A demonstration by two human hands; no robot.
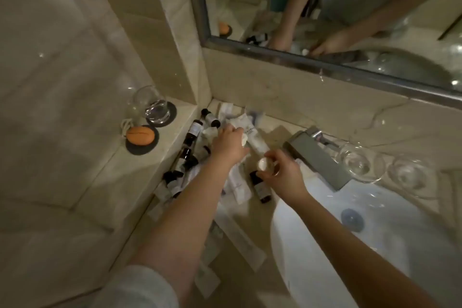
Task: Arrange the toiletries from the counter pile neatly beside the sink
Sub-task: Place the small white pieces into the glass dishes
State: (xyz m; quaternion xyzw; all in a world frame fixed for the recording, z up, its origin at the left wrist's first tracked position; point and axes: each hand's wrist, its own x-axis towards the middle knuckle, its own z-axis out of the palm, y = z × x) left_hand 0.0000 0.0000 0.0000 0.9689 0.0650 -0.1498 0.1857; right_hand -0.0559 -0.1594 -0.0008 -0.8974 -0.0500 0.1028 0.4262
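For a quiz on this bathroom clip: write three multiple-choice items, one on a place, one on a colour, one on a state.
1. Where does the toiletry pile lie?
A. in the basin
B. on the counter left of the sink
C. on the ledge

2. What colour is the soap on the dark dish?
A. orange
B. green
C. white

3. What is the right hand doing?
A. resting flat
B. turning the faucet
C. pinching a small white-capped item

Answers: B, bottles and packets lie there; A, it is plainly orange; C, fingers close around the cap.
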